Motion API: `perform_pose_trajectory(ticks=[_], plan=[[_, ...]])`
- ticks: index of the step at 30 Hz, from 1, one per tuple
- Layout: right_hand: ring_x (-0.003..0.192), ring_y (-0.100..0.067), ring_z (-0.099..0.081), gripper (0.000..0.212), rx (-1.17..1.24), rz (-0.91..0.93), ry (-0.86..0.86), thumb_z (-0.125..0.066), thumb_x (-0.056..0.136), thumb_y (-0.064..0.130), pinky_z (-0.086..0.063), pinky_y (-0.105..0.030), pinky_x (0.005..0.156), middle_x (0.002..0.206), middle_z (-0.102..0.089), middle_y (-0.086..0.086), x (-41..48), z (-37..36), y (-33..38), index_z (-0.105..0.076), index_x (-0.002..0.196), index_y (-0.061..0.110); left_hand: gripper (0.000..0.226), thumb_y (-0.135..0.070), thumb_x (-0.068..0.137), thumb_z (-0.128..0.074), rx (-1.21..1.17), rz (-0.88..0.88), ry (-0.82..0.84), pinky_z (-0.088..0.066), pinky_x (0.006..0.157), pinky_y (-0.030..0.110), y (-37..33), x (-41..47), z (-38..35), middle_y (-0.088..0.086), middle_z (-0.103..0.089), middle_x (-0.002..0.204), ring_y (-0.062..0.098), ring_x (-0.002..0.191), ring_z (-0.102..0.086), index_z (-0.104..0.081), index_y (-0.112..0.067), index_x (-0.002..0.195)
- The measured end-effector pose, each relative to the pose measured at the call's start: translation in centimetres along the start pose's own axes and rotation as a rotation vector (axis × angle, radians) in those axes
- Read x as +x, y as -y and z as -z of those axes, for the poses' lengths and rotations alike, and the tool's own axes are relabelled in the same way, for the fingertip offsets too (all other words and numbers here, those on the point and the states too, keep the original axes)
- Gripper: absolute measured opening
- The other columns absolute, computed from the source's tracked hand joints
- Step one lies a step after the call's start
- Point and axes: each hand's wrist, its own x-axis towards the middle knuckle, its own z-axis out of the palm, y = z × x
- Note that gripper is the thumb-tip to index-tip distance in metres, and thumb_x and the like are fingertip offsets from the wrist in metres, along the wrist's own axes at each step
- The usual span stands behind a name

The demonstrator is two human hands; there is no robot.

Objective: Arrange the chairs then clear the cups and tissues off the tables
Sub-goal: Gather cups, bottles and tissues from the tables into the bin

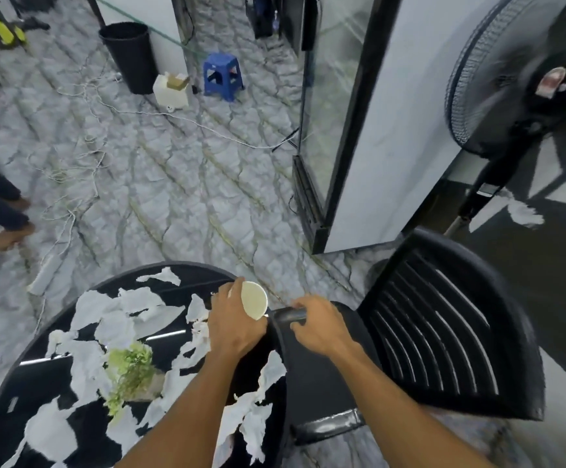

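Cup (pixel 254 300) | gripped in our left hand (pixel 237 329), mouth tipped rightward | our right hand (pixel 322 327) clasps arm of chair (pixel 443 332), just right of counter (pixel 5 400) | tissues (pixel 89 359) lie left, nearer our left hand

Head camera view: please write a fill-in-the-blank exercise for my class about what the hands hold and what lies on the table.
1. The left hand holds a white ____.
2. The right hand grips the armrest of a black ____.
3. Torn tissues lie scattered on the round ____ table.
4. On the floor beyond stands a small ____ stool.
Missing words: cup, chair, black, blue.
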Motion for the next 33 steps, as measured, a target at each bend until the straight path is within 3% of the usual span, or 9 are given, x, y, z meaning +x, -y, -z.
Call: perform_pose_trajectory(ticks=[4,11,14,19,22,28,31,33], plan=[[0.125,-0.019,-0.051,0.042,0.05,-0.056,-0.116,-0.065,0.087,0.025,-0.044,-0.032,0.101,0.132,-0.058,-0.001,-0.6,2.5,-2.0,-0.06,0.129,0.019,0.094,-0.044,0.064,-0.078,-0.101,-0.175,-0.033,-0.047,0.097,0.044,-4.4,0.3,-0.3,0.001,-0.045,0.137,0.025,0.125,-0.042,-0.035,-0.028,0.145],[0.118,-0.017,-0.053,0.039,0.2,-0.199,-0.45,-0.069,0.086,0.022,-0.046,-0.03,0.097,0.123,-0.06,0.003,-8.3,9.4,-10.7,-0.063,0.124,0.021,0.088,-0.043,0.063,-0.083,-0.28,-0.535,0.042,-0.037,0.092,0.025,-17.0,-5.2,-4.1,-0.008,-0.048,0.129,0.013,0.119,-0.044,-0.041,-0.027,0.138],[0.12,-0.017,-0.051,0.039,0.194,-0.28,-0.544,-0.069,0.083,0.024,-0.045,-0.03,0.096,0.123,-0.06,0.005,-14.1,10.9,-16.3,-0.063,0.122,0.024,0.087,-0.041,0.062,-0.084,-0.296,-0.677,0.112,-0.041,0.1,0.027,-22.1,-9.9,-7.5,-0.006,-0.049,0.132,0.014,0.123,-0.046,-0.046,-0.024,0.138],[0.114,-0.024,-0.055,0.033,0.161,-0.456,-0.607,-0.061,0.078,0.024,-0.044,-0.031,0.088,0.115,-0.064,0.002,-25.2,12.5,-26.3,-0.064,0.11,0.026,0.092,-0.042,0.061,-0.084,-0.255,-0.844,0.24,-0.043,0.104,0.034,-29.9,-19.0,-13.3,-0.003,-0.047,0.136,0.018,0.125,-0.044,-0.044,-0.023,0.142],[0.113,-0.027,-0.058,0.041,0.15,-0.571,-0.649,-0.063,0.075,0.022,-0.048,-0.032,0.088,0.116,-0.067,-0.001,-33.1,12.4,-32.3,-0.066,0.115,0.025,0.093,-0.041,0.062,-0.085,-0.203,-0.924,0.322,-0.043,0.1,0.034,-33.8,-24.9,-17.5,-0.001,-0.048,0.136,0.019,0.125,-0.042,-0.043,-0.023,0.143],[0.11,-0.031,-0.056,0.034,0.192,-0.87,-0.629,-0.062,0.078,0.025,-0.051,-0.04,0.088,0.112,-0.063,-0.006,-48.0,10.4,-41.6,-0.066,0.112,0.018,0.085,-0.043,0.06,-0.079,-0.166,-1.066,0.548,-0.045,0.098,0.038,-40.2,-37.2,-25.4,0.005,-0.051,0.125,0.026,0.117,-0.046,-0.05,-0.016,0.135],[0.113,-0.027,-0.056,0.047,0.262,-0.997,-0.665,-0.065,0.079,0.024,-0.052,-0.04,0.091,0.119,-0.062,-0.004,-53.5,8.6,-44.9,-0.064,0.125,0.019,0.089,-0.051,0.06,-0.075,-0.138,-1.145,0.637,-0.037,0.102,0.03,-42.4,-42.1,-29.2,0.005,-0.053,0.129,0.027,0.12,-0.047,-0.049,-0.016,0.137],[0.109,-0.027,-0.058,0.042,0.306,-1.062,-0.684,-0.066,0.08,0.023,-0.053,-0.038,0.087,0.114,-0.063,-0.004,-56.2,7.6,-46.4,-0.066,0.121,0.019,0.091,-0.044,0.06,-0.082,-0.126,-1.177,0.701,-0.034,0.103,0.028,-43.6,-45.0,-30.8,0.002,-0.05,0.133,0.023,0.123,-0.044,-0.046,-0.019,0.14]])
